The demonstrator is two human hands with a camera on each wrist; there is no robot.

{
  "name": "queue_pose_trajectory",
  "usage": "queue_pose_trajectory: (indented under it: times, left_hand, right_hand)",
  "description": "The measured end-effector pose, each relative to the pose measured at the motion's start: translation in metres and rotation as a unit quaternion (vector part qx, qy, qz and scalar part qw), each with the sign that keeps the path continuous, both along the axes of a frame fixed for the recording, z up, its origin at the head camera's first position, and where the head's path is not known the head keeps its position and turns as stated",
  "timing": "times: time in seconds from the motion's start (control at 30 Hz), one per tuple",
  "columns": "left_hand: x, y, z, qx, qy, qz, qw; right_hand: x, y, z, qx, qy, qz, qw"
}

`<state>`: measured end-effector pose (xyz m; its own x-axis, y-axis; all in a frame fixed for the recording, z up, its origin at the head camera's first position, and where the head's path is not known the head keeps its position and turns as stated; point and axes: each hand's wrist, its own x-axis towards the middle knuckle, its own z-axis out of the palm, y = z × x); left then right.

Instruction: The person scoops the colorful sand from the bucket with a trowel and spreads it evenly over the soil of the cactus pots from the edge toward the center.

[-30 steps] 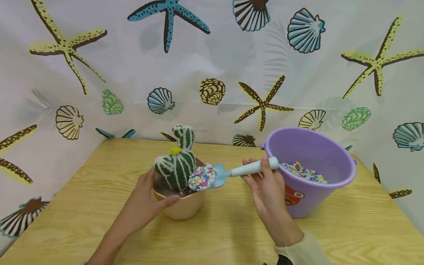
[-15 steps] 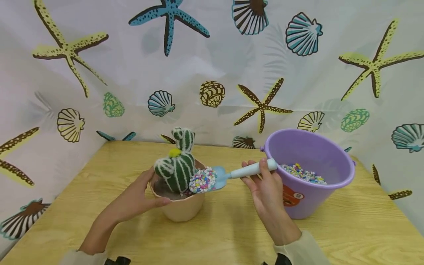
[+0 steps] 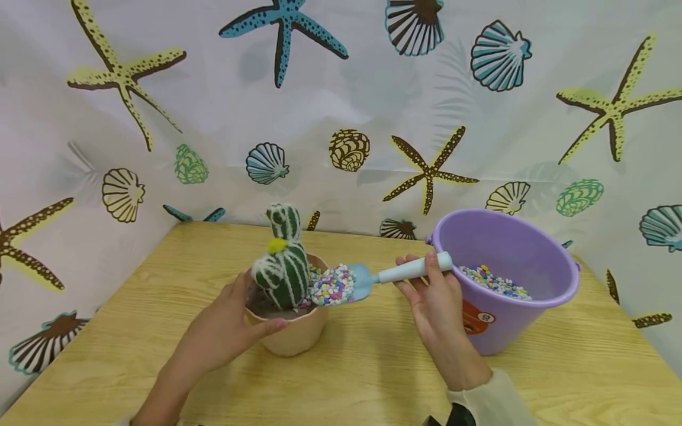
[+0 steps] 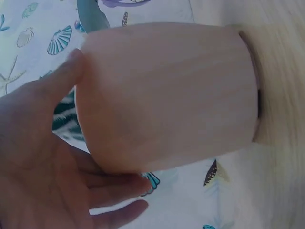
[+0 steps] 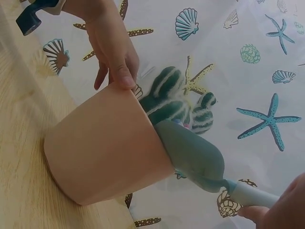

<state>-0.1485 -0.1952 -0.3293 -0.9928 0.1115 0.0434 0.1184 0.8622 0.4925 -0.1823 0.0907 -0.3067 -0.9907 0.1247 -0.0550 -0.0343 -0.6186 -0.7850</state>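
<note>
A green felt cactus (image 3: 288, 275) with white stripes and a yellow tuft stands in a peach flowerpot (image 3: 295, 336), leaning left. My left hand (image 3: 221, 325) holds the pot by its left side, thumb on the near rim; in the left wrist view its fingers (image 4: 116, 193) lie along the pot's other side. My right hand (image 3: 434, 302) grips the pale handle of a light blue toy shovel (image 3: 362, 283). Multicoloured pebbles (image 3: 333, 285) heap on the blade, whose tip is over the pot's right rim beside the cactus. Some pebbles show in the pot there.
A purple bucket (image 3: 506, 322) stands on the right, close to my right hand, with more coloured pebbles (image 3: 492, 281) inside. Underneath is a wood-grain table (image 3: 341, 378). A white cloth (image 3: 362, 77) printed with starfish and shells hangs behind and at the sides.
The cactus has tipped to the left within the pot, away from the shovel. The loaded shovel stays at the rim. My left hand has shifted slightly on the pot.
</note>
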Motion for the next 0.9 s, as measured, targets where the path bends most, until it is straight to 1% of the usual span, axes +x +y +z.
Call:
queue_pose_trajectory:
  times: [0.13,0.27,0.33,0.4,0.43,0.5,0.53,0.6,0.67,0.73,0.8,0.9]
  left_hand:
    - [0.005,0.010,0.003,-0.020,-0.006,0.028,0.9994]
    - [0.010,0.018,0.006,-0.035,0.012,0.048,0.9981]
    - [0.011,0.018,0.007,-0.039,0.009,0.052,0.9978]
    - [0.009,0.014,0.008,-0.034,-0.001,0.044,0.9985]
    - [0.007,0.011,0.009,-0.026,-0.008,0.034,0.9991]
    - [0.001,0.003,0.010,0.000,-0.017,0.005,0.9998]
    - [-0.002,-0.001,0.011,0.019,-0.019,-0.014,0.9995]
    - [-0.007,-0.009,0.010,0.051,-0.020,-0.045,0.9975]
    - [-0.010,-0.014,0.007,0.068,-0.021,-0.065,0.9953]
    - [-0.011,-0.016,0.005,0.066,-0.032,-0.065,0.9952]
    - [-0.010,-0.015,0.005,0.043,-0.042,-0.051,0.9969]
    - [-0.007,-0.010,0.008,0.002,-0.053,-0.027,0.9982]
  right_hand:
    - [0.000,0.000,-0.001,0.001,-0.001,0.002,1.0000]
    - [0.000,-0.001,-0.001,0.001,0.003,0.005,1.0000]
    - [-0.001,-0.002,-0.001,0.003,0.005,0.006,1.0000]
    - [-0.001,-0.003,0.000,0.007,0.008,0.007,0.9999]
    - [-0.001,-0.003,0.000,0.010,0.010,0.007,0.9999]
    - [-0.002,-0.005,0.001,0.017,0.013,0.008,0.9997]
    - [-0.002,-0.006,0.002,0.021,0.015,0.007,0.9996]
    - [-0.002,-0.008,0.002,0.025,0.019,0.009,0.9995]
    - [-0.003,-0.010,0.002,0.028,0.024,0.012,0.9993]
    - [-0.003,-0.011,0.002,0.030,0.030,0.014,0.9990]
    - [-0.004,-0.013,0.003,0.033,0.039,0.014,0.9986]
    - [-0.005,-0.014,0.005,0.037,0.053,0.011,0.9978]
